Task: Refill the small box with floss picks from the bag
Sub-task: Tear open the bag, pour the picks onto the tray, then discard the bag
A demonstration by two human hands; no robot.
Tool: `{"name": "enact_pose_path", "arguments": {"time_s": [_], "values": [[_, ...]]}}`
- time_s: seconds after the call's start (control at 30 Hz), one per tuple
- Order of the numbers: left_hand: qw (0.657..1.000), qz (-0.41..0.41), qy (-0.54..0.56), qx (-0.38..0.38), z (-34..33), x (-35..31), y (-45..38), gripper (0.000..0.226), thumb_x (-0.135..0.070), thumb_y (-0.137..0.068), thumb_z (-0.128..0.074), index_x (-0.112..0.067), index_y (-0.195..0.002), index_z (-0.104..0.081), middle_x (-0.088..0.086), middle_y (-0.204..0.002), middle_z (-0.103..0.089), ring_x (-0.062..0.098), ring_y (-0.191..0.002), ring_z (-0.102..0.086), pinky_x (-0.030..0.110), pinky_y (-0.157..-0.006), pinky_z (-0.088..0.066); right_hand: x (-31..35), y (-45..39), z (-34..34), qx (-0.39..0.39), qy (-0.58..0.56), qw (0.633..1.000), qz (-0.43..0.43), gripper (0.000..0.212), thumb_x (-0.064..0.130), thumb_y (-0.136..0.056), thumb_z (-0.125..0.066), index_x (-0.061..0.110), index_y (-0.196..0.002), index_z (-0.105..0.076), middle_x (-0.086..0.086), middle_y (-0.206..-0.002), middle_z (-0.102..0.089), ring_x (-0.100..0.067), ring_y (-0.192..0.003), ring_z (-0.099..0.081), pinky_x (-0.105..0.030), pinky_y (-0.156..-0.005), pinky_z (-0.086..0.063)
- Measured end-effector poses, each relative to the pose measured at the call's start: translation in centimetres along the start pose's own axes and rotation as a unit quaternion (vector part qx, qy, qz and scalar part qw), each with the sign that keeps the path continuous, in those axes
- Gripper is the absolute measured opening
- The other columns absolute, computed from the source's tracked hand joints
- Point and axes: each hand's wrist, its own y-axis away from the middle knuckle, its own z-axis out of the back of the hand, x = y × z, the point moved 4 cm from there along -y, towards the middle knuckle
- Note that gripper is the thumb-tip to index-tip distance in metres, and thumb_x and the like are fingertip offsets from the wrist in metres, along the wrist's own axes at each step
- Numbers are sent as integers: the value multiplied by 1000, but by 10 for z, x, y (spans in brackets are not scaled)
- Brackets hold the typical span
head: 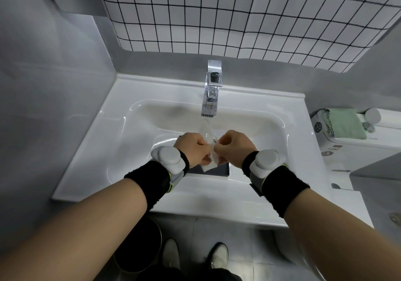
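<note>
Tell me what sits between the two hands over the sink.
In the head view, a small clear plastic bag spans the gap, pinched by the left hand and right hand, below the faucet, above a dark box.

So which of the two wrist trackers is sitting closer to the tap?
The one on the left wrist: it sits higher in the view, nearer the tap, while the right wrist's hangs back over the sink's front rim.

Bag (209, 150) between hands, over sink (121, 142)
</note>
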Motion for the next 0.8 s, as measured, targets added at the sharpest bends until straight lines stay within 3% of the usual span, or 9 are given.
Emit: {"name": "enact_pose_path", "arguments": {"time_s": [0.13,0.33,0.43,0.57,0.63,0.7,0.8], "values": [[999,-14,-45,-3,3,-7,2,13,-8,-86,-51,-4,-78,-61,14,-76,-71,29,-67,-73,42,-68,-62,9,5,3,14,68,998,-6,16,28,-84,-62,16,-75,-56,-5,-75,-73,-17,-55,-68,-20,-47,-52],[977,-9,-214,15,16,-23,12,17,-21,-81,-52,-6,-75,-55,17,-74,-71,33,-62,-70,38,-64,-62,26,11,26,-42,170,984,18,14,22,-75,-59,17,-72,-47,-9,-87,-67,-31,-72,-70,-36,-62,-57],[963,-19,-268,22,16,-34,15,14,-20,-78,-50,-8,-73,-52,14,-69,-67,34,-61,-70,34,-63,-59,33,13,21,-10,186,982,41,13,22,-76,-61,20,-82,-50,-4,-88,-62,-28,-71,-68,-36,-63,-58],[951,-69,-301,-12,17,-49,19,13,-18,-81,-54,-11,-71,-51,14,-74,-71,34,-67,-72,35,-65,-58,46,19,18,5,237,969,74,16,23,-78,-62,22,-71,-47,-3,-83,-63,-26,-78,-64,-35,-69,-57],[949,-82,-303,-34,21,-51,18,11,-17,-79,-57,-10,-84,-51,16,-83,-70,35,-70,-71,41,-67,-60,47,19,27,-10,250,966,62,12,23,-79,-60,19,-75,-49,-5,-86,-64,-27,-78,-64,-34,-66,-54],[949,-90,-297,-50,26,-50,19,23,-18,-78,-60,-14,-95,-45,14,-88,-64,35,-69,-68,41,-65,-58,45,20,40,-32,266,962,46,8,22,-81,-58,16,-85,-54,-5,-87,-62,-27,-79,-61,-31,-64,-49],[914,-195,-354,-36,27,-57,24,35,-16,-81,-63,-23,-109,-43,5,-102,-55,25,-83,-58,33,-75,-48,46,21,50,-40,249,967,43,14,20,-82,-57,13,-93,-62,-8,-91,-68,-30,-81,-64,-37,-73,-57]]}}
